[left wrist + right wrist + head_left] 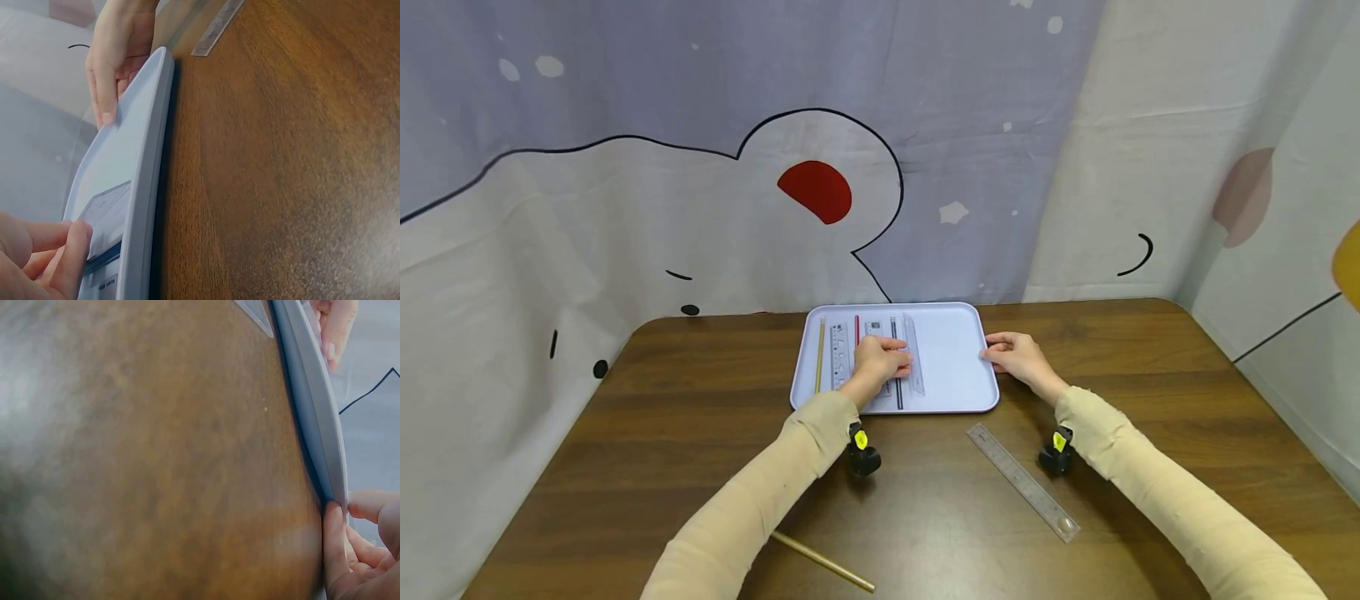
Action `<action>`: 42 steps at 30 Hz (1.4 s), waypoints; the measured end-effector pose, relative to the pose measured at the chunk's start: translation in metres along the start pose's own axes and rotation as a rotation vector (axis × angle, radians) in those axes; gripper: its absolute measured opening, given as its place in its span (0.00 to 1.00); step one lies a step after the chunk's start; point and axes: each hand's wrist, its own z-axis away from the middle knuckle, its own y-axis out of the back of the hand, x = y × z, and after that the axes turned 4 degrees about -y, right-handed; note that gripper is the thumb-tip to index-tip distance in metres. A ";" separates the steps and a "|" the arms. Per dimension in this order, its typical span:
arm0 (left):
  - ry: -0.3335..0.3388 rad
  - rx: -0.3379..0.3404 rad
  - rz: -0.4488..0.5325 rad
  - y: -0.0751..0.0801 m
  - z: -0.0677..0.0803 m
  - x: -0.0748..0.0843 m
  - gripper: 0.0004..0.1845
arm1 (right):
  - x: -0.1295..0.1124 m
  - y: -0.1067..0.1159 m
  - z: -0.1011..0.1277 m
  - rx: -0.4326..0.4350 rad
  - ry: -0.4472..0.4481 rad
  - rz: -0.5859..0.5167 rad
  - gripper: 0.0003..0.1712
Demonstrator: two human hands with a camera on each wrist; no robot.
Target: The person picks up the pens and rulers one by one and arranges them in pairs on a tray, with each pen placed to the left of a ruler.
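A white tray (958, 358) lies near the table's far edge. My left hand (880, 362) is over its middle, thumb and fingertips pinching the edge of a clear ruler (109, 215), which lies slightly slanted on the tray. To that ruler's left lie a dark striped pencil (900, 396), another clear ruler (874, 326) partly covered by the hand, a red pencil (857, 327), a stencil ruler (840, 354) and a yellow pencil (820, 358). At the tray's right side my right hand (1018, 358) grips the rim, thumb and fingers on either side of it in the right wrist view.
On the brown wooden table (925, 500), a clear ruler (1022, 482) lies slanted in front of the tray's right corner. Nearer, a gold-coloured stick (827, 562) is partly hidden by the left sleeve. A patterned curtain (970, 150) hangs right behind the table.
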 end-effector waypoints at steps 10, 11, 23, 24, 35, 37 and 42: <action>-0.055 0.033 -0.068 -0.001 0.000 0.000 0.16 | 0.000 -0.001 0.000 -0.001 -0.001 -0.001 0.26; -0.062 0.037 -0.077 -0.001 0.000 0.001 0.16 | 0.000 -0.001 0.000 -0.001 0.000 -0.001 0.26; -0.089 0.055 -0.128 -0.001 0.003 0.003 0.14 | -0.001 0.000 0.000 -0.003 -0.005 -0.005 0.27; -0.091 0.056 -0.132 -0.001 0.003 0.003 0.14 | -0.001 0.000 0.000 -0.003 -0.005 -0.005 0.27; -0.079 0.053 -0.145 0.000 0.003 0.003 0.14 | 0.001 0.000 -0.001 -0.001 -0.005 0.003 0.26; -0.081 0.054 -0.151 0.000 0.003 0.003 0.14 | 0.000 0.000 -0.001 -0.003 -0.002 0.005 0.26; -0.098 0.058 -0.158 0.000 0.003 0.003 0.14 | 0.000 -0.001 -0.001 0.001 -0.001 -0.001 0.26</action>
